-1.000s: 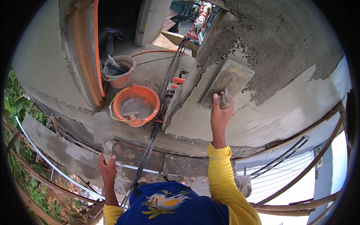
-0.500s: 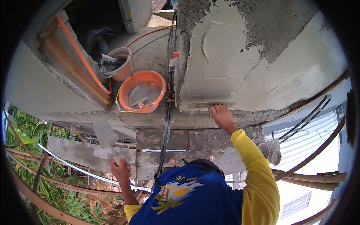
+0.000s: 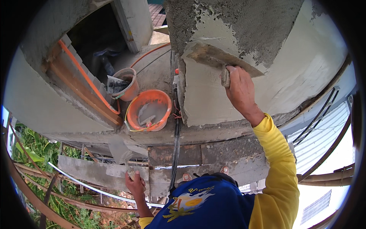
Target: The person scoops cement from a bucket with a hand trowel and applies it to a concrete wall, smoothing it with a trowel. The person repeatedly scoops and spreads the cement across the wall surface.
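The grey, flat rectangular plastering trowel [image 3: 225, 60] has moved up the grey plastered wall [image 3: 213, 101] to upper centre, I see, the right hand [image 3: 241, 89] wrapped round its handle [image 3: 225, 77]. Lower left, the left hand [image 3: 136, 185] grips a grey flat-bladed hand trowel [image 3: 120, 149]. I judge both light, stiff, slick when wet: hold by handles.

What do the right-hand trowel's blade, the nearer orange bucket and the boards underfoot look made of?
Trowel blade: probably metal; thin, flat, dulled by grey-brown smears.
Nearer orange bucket: likely plastic; solid colour, smooth curved wall.
Boards underfoot: perhaps wood, rough and stained; plank shapes suggest it, though grime hides any grain.
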{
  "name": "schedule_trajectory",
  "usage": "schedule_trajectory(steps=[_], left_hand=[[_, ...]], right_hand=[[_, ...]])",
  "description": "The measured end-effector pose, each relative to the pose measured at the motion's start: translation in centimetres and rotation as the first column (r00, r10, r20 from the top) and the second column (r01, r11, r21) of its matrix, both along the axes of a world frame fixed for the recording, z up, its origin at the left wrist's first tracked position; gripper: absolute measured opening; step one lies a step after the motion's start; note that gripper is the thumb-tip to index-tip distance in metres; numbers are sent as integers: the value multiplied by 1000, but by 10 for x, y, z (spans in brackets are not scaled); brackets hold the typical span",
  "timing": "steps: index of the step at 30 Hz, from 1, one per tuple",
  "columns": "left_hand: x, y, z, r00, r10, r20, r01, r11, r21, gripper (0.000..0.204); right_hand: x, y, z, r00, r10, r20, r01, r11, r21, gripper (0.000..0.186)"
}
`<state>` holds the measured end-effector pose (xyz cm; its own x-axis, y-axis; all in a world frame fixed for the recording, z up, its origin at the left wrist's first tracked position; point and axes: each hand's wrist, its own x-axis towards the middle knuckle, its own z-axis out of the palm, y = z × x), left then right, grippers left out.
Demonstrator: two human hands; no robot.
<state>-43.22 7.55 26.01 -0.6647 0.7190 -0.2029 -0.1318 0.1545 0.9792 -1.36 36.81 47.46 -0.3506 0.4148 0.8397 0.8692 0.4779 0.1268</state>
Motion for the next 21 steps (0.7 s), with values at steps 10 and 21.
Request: schedule_trajectory(steps=[10, 21], left_hand=[[15, 10, -5, 996, -27, -82, 29, 999, 29, 27], [59, 7, 9, 993, -7, -121, 10, 1000, 27, 27]], right_hand=[[72, -14, 55, 409, 7, -912, -102, 994, -38, 46], [143, 15, -96, 243, -56, -968, -74, 994, -76, 40]])
